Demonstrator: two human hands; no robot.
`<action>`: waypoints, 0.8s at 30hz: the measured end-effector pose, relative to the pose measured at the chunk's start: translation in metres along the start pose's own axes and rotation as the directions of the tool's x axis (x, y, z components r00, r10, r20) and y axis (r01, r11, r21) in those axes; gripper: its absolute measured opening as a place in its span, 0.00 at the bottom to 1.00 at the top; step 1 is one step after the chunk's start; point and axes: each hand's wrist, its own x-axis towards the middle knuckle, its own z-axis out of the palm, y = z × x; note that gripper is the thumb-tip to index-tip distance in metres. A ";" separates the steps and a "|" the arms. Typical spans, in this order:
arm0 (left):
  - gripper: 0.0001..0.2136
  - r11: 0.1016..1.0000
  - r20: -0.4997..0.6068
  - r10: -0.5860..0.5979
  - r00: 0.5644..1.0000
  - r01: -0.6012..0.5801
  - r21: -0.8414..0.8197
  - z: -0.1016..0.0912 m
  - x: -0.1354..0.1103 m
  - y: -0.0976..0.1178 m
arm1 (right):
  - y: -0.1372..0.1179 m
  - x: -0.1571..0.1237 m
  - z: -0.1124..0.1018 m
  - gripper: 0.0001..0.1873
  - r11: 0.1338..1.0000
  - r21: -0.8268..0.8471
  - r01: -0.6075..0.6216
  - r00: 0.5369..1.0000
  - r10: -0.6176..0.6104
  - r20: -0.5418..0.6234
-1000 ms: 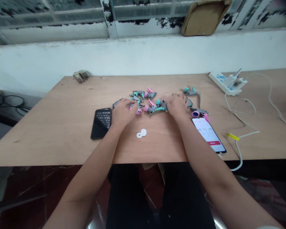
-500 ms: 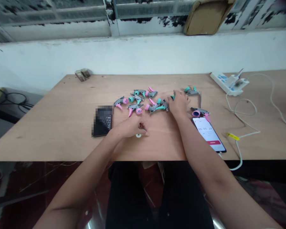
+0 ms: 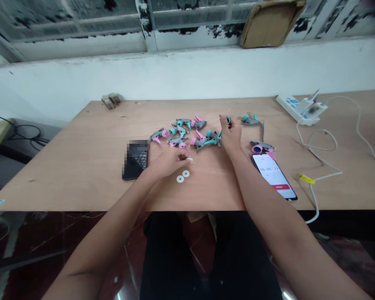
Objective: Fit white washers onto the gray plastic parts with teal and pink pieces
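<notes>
Between the thumb and fingertips of my left hand is a small white washer, held just above the table. Two more flat white rings with centre holes, a nearer washer and a farther washer, lie below that hand. My right hand is closed around a trigger spray head; its teal collar shows by the fingers while the rest is mostly hidden. Left of the right hand lie several grey trigger spray heads with pink or teal collars and triggers.
A teal-collared spray head and a pink-collared spray head lie to the right. A phone shows a running timer. A dark device lies left. The power strip and its white cable are at right.
My left hand has lifted a little off the table with a washer, uncovering two others. My right hand has curled closed and raised the spray head it was reaching over.
</notes>
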 end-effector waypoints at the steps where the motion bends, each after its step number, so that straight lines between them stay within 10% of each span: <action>1: 0.12 0.999 -0.058 0.022 0.998 -0.024 -0.024 0.001 0.006 -0.001 | -0.006 -0.003 0.001 0.29 1.000 0.012 0.005 1.000 -0.006 0.022; 8: 0.16 0.970 -0.171 0.138 0.975 -0.168 -0.174 0.000 0.050 0.011 | -0.047 -0.024 0.020 0.33 0.985 0.174 0.020 0.957 -0.069 0.280; 16: 0.19 0.704 -0.306 -0.059 0.950 -0.177 -0.687 0.021 0.052 0.003 | -0.043 -0.034 0.033 0.46 0.803 0.445 -0.396 0.871 0.176 0.458; 24: 0.25 0.716 -0.407 -0.054 0.912 -0.249 -0.652 0.035 0.051 0.007 | -0.046 -0.046 0.036 0.45 0.864 0.394 -0.314 0.903 0.144 0.404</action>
